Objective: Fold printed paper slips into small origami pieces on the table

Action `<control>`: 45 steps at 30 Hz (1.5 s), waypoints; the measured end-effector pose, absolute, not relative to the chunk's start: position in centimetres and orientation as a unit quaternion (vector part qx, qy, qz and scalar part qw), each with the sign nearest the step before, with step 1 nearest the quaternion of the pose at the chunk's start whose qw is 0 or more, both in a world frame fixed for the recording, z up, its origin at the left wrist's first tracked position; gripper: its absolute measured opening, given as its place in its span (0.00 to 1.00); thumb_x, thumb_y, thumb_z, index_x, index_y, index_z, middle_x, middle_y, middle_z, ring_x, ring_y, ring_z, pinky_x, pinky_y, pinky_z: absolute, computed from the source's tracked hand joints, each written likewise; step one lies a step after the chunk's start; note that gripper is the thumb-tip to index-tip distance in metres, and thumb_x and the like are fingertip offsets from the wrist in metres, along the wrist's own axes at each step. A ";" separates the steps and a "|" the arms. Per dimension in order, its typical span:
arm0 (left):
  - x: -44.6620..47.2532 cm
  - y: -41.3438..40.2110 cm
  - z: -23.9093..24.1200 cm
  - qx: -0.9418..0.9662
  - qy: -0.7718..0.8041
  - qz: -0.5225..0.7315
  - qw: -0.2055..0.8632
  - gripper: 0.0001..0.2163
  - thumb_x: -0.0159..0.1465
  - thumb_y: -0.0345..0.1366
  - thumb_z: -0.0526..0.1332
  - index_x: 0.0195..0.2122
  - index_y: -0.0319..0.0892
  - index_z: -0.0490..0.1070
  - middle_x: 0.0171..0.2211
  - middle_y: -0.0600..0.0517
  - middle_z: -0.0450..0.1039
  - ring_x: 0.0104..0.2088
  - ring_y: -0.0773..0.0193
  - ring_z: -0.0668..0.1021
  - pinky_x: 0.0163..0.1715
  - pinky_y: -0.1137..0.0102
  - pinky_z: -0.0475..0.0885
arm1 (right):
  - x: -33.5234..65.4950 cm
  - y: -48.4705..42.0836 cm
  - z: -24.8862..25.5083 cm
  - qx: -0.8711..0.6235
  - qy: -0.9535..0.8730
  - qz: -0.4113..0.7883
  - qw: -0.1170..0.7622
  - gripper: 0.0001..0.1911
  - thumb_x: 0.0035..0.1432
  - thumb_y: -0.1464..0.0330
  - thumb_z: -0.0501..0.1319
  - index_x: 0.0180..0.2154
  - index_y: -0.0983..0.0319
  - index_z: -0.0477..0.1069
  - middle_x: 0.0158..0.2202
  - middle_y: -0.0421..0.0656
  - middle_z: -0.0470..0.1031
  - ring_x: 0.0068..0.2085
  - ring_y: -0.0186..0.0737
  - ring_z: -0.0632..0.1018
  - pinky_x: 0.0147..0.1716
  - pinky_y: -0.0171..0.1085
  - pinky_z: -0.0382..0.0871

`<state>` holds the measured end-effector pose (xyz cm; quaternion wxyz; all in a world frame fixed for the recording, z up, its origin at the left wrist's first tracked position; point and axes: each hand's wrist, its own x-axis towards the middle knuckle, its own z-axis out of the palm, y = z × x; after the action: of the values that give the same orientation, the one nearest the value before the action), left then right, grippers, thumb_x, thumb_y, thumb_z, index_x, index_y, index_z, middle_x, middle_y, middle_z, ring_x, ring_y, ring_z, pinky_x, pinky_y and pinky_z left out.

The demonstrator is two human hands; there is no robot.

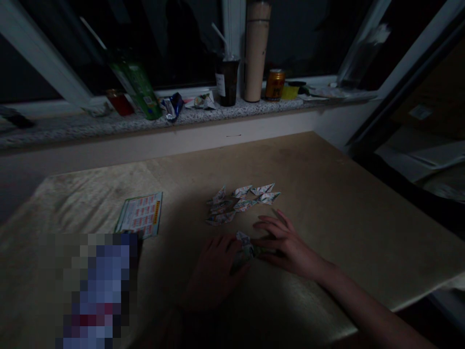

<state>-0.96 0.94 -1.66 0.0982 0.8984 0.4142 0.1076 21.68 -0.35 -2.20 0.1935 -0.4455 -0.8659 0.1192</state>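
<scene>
Between my two hands is a partly folded printed paper (pixel 246 246), low over the table. My left hand (pixel 218 266) holds its left side, with the thumb below and the fingers along the top. From the right, my right hand (pixel 285 246) grips the paper's edge with thumb and index finger while its other fingers are spread. Just beyond, several small folded paper shapes (pixel 244 205) with pointed ends, boat-like in outline, lie grouped together. Dim light hides the exact folds.
A printed card with a calendar-like grid (pixel 141 214) lies to the left, near a pixelated blue object (pixel 101 286). On the windowsill (pixel 203 112) stand a green bottle (pixel 145 94), a dark cup with a straw (pixel 227 82), a tall flask (pixel 256 53) and an orange can (pixel 275 86).
</scene>
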 end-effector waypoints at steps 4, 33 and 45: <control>-1.2 1.4 -1.5 0.909 0.397 0.081 0.093 0.13 0.61 0.39 0.60 0.46 0.44 0.67 0.46 0.50 0.70 0.46 0.58 0.71 0.47 0.62 0.65 | 21.7 -0.3 -2.0 -0.445 -0.866 0.125 0.189 0.15 0.59 0.64 0.59 0.48 0.51 0.71 0.54 0.42 0.66 0.60 0.46 0.60 0.59 0.58 0.40; -1.4 2.1 -1.4 0.933 0.349 0.073 0.055 0.10 0.61 0.38 0.61 0.43 0.43 0.69 0.42 0.51 0.73 0.43 0.58 0.72 0.45 0.61 0.65 | 22.0 0.1 -2.2 -0.433 -0.865 0.143 0.209 0.14 0.57 0.64 0.62 0.47 0.51 0.72 0.53 0.43 0.67 0.59 0.48 0.61 0.59 0.59 0.41; -1.3 2.1 -1.6 0.933 0.349 0.070 0.053 0.08 0.63 0.37 0.59 0.43 0.43 0.69 0.42 0.51 0.73 0.42 0.58 0.72 0.45 0.61 0.65 | 21.5 0.4 -2.1 -0.418 -0.876 0.107 0.215 0.10 0.59 0.63 0.59 0.43 0.54 0.74 0.52 0.42 0.69 0.59 0.47 0.62 0.60 0.58 0.38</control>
<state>-1.31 2.15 -1.58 0.0529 0.9331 0.3488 0.0696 21.52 0.40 -2.14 0.2146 -0.4178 -0.8764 0.1068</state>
